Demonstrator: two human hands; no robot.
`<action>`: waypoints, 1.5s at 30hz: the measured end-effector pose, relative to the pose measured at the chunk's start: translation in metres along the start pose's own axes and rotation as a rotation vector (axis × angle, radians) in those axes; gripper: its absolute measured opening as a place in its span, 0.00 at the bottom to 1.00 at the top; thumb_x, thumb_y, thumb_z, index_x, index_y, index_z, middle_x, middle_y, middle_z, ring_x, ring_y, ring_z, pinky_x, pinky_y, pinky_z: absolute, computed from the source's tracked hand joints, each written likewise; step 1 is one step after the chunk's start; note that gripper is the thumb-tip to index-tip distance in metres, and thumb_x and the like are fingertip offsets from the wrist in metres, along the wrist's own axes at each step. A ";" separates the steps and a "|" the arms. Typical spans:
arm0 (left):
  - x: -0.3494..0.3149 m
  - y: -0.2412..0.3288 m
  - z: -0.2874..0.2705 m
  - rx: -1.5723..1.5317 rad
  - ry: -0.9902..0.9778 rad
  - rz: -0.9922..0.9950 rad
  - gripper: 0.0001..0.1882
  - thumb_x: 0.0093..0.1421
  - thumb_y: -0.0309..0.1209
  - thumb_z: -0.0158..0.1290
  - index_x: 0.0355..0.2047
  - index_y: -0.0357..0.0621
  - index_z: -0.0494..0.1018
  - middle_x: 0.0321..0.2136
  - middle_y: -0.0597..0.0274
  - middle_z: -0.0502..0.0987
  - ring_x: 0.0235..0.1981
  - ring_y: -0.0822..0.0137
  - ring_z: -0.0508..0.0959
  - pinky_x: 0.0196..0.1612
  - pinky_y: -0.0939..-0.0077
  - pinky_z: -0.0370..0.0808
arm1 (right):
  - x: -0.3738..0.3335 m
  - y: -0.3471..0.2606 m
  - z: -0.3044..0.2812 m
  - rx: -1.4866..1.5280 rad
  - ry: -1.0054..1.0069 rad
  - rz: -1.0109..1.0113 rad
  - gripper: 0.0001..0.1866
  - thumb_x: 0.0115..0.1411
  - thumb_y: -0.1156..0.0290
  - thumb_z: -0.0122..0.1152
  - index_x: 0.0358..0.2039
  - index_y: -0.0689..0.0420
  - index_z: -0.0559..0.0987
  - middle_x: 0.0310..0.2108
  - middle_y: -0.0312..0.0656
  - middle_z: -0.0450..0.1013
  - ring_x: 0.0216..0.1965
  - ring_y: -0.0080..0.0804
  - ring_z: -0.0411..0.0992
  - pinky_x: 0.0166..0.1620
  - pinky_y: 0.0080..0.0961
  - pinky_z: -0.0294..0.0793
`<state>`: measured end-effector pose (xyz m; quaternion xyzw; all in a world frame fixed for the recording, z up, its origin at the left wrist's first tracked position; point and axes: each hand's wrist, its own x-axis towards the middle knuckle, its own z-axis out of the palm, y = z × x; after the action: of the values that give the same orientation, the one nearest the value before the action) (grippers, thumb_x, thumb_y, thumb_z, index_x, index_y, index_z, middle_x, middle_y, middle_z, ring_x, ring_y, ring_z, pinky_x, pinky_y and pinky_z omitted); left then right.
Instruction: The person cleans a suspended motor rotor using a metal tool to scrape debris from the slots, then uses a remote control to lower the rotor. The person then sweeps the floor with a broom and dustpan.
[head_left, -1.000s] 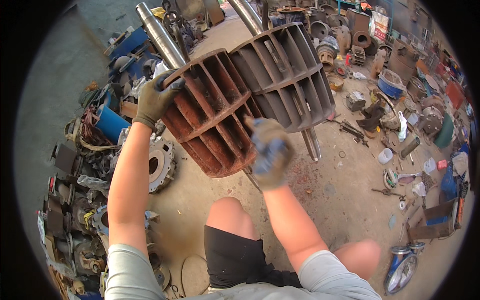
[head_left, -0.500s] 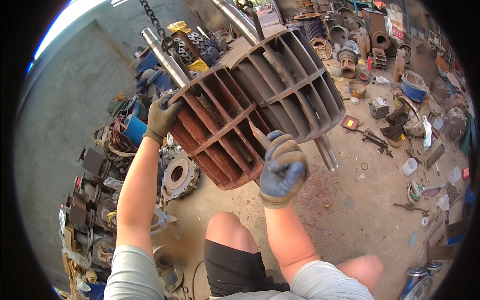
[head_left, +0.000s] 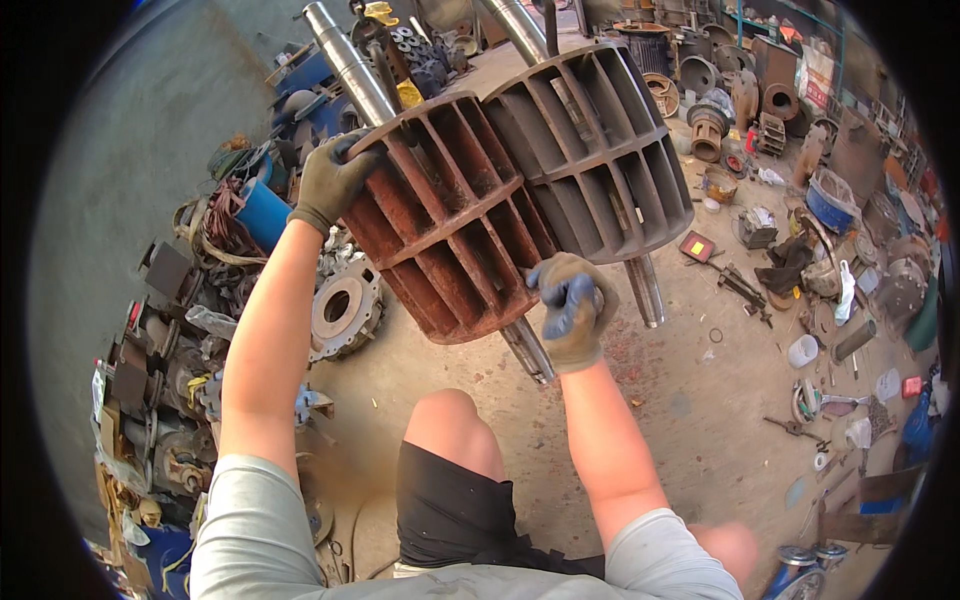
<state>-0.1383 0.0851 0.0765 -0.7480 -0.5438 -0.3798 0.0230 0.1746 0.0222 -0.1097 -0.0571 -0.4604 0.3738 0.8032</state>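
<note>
I'm extending my left arm (head_left: 265, 350) up from the lower left of my view, its gloved left hand (head_left: 335, 185) gripping left of the upper centre, fingers hooking rightward. My right arm (head_left: 610, 440) is slanting up and leftward from the lower right; its gloved right hand (head_left: 575, 315) is curling closed just right of centre. A bare knee (head_left: 455, 430) is showing at lower centre.

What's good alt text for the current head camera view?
Gloved left hand grips the rim of a rusty ribbed drum; gloved right hand is curled by its lower edge. A grey ribbed drum is alongside, above a cluttered floor.
</note>
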 end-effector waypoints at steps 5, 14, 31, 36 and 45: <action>0.000 -0.001 0.001 0.003 0.049 0.033 0.21 0.58 0.36 0.59 0.49 0.37 0.81 0.37 0.58 0.84 0.39 0.71 0.80 0.49 0.72 0.76 | 0.003 -0.006 0.002 0.344 0.065 -0.222 0.28 0.74 0.49 0.48 0.21 0.55 0.70 0.19 0.39 0.67 0.22 0.27 0.66 0.29 0.29 0.73; 0.003 -0.011 0.002 -0.016 0.013 -0.038 0.20 0.58 0.34 0.58 0.49 0.36 0.81 0.36 0.60 0.84 0.38 0.74 0.79 0.47 0.73 0.77 | 0.017 0.001 -0.016 0.107 0.208 0.064 0.26 0.77 0.52 0.43 0.25 0.55 0.69 0.20 0.37 0.65 0.18 0.26 0.65 0.25 0.23 0.70; 0.013 -0.037 -0.010 -0.305 -0.123 -0.092 0.25 0.60 0.31 0.57 0.56 0.32 0.76 0.48 0.62 0.81 0.48 0.71 0.78 0.57 0.74 0.72 | 0.036 -0.012 -0.041 0.536 0.389 0.144 0.29 0.78 0.46 0.34 0.21 0.47 0.67 0.11 0.28 0.57 0.12 0.21 0.55 0.24 0.25 0.68; 0.016 -0.034 -0.012 -0.221 -0.121 -0.173 0.25 0.59 0.31 0.58 0.55 0.32 0.77 0.46 0.62 0.81 0.47 0.72 0.78 0.55 0.74 0.73 | 0.032 -0.007 -0.027 0.286 0.360 0.384 0.28 0.77 0.48 0.38 0.22 0.52 0.67 0.15 0.31 0.62 0.14 0.22 0.56 0.23 0.26 0.68; 0.011 -0.032 -0.010 -0.317 -0.121 -0.135 0.25 0.60 0.33 0.57 0.55 0.32 0.77 0.48 0.62 0.81 0.47 0.71 0.78 0.55 0.74 0.74 | -0.001 -0.004 -0.018 0.331 0.246 0.245 0.29 0.76 0.45 0.37 0.24 0.51 0.69 0.14 0.31 0.58 0.16 0.25 0.57 0.28 0.29 0.65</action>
<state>-0.1692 0.1029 0.0780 -0.7255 -0.5266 -0.4157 -0.1536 0.1904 0.0229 -0.1185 -0.0251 -0.2812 0.5292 0.8002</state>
